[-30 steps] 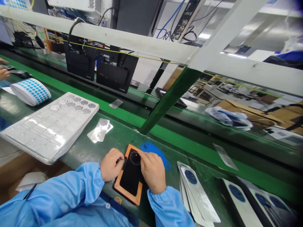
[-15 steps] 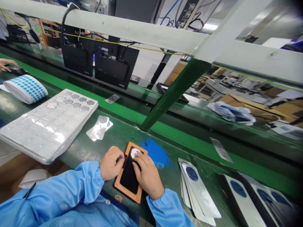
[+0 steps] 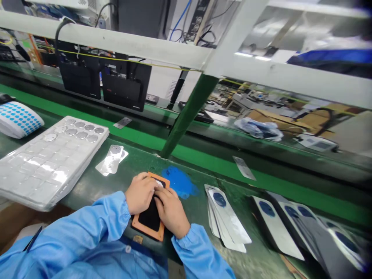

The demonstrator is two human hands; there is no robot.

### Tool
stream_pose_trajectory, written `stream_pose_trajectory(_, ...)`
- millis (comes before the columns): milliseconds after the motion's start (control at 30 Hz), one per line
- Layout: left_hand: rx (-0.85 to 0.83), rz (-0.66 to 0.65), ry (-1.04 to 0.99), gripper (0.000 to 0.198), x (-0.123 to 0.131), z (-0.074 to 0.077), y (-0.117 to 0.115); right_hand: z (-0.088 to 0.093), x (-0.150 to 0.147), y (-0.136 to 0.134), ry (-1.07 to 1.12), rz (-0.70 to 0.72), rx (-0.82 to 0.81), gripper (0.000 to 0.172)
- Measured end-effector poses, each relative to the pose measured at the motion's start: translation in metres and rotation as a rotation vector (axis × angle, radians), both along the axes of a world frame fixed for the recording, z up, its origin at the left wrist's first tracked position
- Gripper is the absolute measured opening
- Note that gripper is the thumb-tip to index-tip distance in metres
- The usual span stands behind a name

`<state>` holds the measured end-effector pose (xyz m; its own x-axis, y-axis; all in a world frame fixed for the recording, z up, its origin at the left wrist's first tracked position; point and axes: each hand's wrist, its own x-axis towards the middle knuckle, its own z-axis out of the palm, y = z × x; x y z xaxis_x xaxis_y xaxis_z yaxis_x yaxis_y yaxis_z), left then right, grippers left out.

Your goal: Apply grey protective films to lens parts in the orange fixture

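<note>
Green assembly bench [image 3: 95,186]: black phone back [image 3: 149,219] seated in orange jig [image 3: 136,224] at 6 o'clock. Left hand [image 3: 141,193] and right hand [image 3: 171,211], fingertips pressed together on the white disc [image 3: 159,183]; press evenly, keeping it centred.

Both forearms in blue sleeves reach in from the near edge. The left hand [image 3: 140,192] and right hand [image 3: 171,210] meet, palms down, fingers curled, fingertips touching together.
</note>
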<state>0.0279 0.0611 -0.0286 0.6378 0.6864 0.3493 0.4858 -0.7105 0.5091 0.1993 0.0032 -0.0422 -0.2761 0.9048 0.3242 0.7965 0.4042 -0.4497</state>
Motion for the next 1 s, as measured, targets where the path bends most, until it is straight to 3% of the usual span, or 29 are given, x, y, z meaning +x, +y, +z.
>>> stream_pose_trajectory(67, 0.040, -0.018, 0.115, 0.037, 0.006, -0.004, 0.003, 0.002, 0.023, -0.008, 0.070, -0.063, -0.029, 0.026)
stream_pose_trajectory(133, 0.080, -0.005, 0.171, 0.035, 0.008, -0.010, 0.004, 0.006, 0.066, -0.019, 0.080, -0.299, -0.049, 0.028)
stream_pose_trajectory(167, 0.096, -0.002, 0.186, 0.035, 0.008, -0.012, 0.004, 0.007, 0.094, -0.026, 0.055, -0.495, -0.067, 0.032)
stream_pose_trajectory(233, 0.118, 0.010, 0.196, 0.035, 0.007, -0.014, 0.004, 0.008, 0.153, -0.041, 0.023, -0.784, -0.112, 0.053)
stream_pose_trajectory(300, 0.129, 0.020, 0.191, 0.036, 0.008, -0.015, 0.003, 0.003, 0.204, -0.053, -0.014, -0.989, -0.286, 0.079)
stream_pose_trajectory(400, 0.140, 0.038, 0.174, 0.035, 0.010, -0.016, 0.001, -0.009, 0.243, -0.059, 0.001, -0.998, -0.476, 0.079)
stream_pose_trajectory(500, 0.134, 0.058, 0.130, 0.026, 0.009, -0.018, 0.000, -0.014, 0.252, -0.058, 0.024, -0.988, -0.487, 0.064)
stream_pose_trajectory(633, 0.035, 0.135, -0.009, 0.013, 0.003, -0.012, -0.001, 0.008, 0.257, -0.061, 0.138, -1.005, -0.454, 0.040)
stream_pose_trajectory(700, -0.107, 0.184, -0.102, 0.009, 0.003, -0.002, -0.004, 0.024, 0.246, -0.066, 0.225, -0.988, -0.438, 0.042)
stream_pose_trajectory(767, -0.347, 0.209, -0.207, 0.013, 0.007, 0.010, -0.012, 0.034, 0.209, -0.071, 0.405, -0.924, -0.391, 0.054)
stream_pose_trajectory(800, -0.491, 0.201, -0.276, 0.017, 0.010, 0.017, -0.017, 0.035, 0.181, -0.072, 0.514, -0.865, -0.373, 0.061)
stream_pose_trajectory(867, -0.789, 0.129, -0.439, 0.026, 0.018, 0.027, -0.029, 0.033, 0.112, -0.076, 1.029, -0.680, -0.271, 0.080)
stream_pose_trajectory(900, -0.924, 0.070, -0.515, 0.030, 0.022, 0.031, -0.035, 0.030, 0.077, -0.079, 1.147, -0.573, -0.307, 0.083)
stream_pose_trajectory(1000, -1.205, -0.041, -0.646, 0.036, 0.026, 0.036, -0.047, 0.021, -0.006, -0.086, 1.239, -0.404, -0.394, 0.065)
